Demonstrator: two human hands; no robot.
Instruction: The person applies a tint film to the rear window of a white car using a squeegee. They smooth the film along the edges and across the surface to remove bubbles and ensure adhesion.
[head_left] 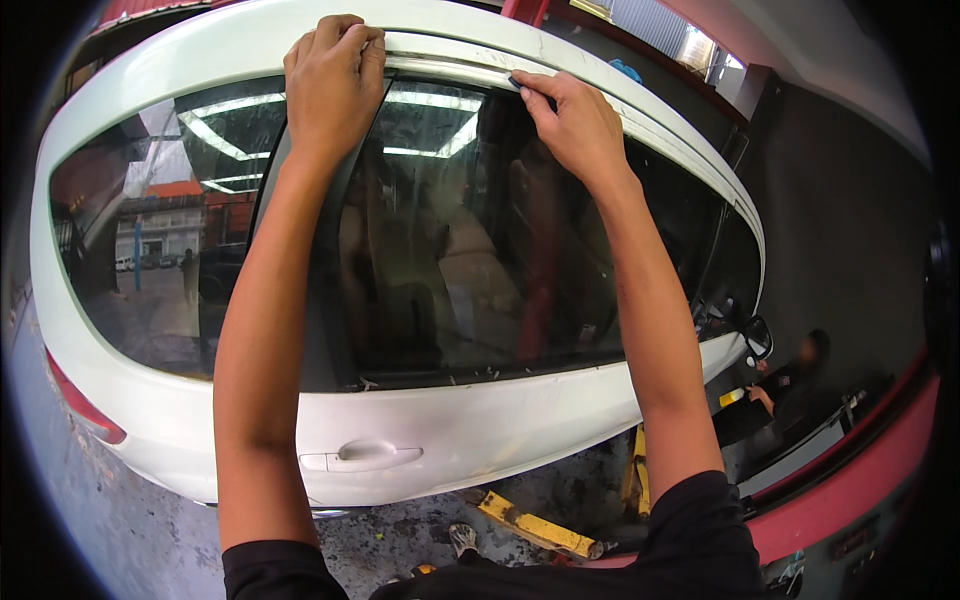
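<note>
Before me is the side of a white car (520,420) with dark, reflective side windows (430,250). Both my arms reach up to the roof edge above the glass. My left hand (335,90) is closed, its fingertips pinched together at the roof edge near the pillar between the windows; what they hold, if anything, is hidden. Farther right, my right hand (583,125) pinches a small dark piece (515,82) between thumb and fingers, against the pale trim strip (450,65) over the window. The piece's exact kind cannot be made out.
Yellow lift arms (540,525) extend under the car near my shoe (463,538). A side mirror (757,337) juts out at the right, and near it another person (790,390) holds something yellow. A red beam (850,490) runs along the lower right.
</note>
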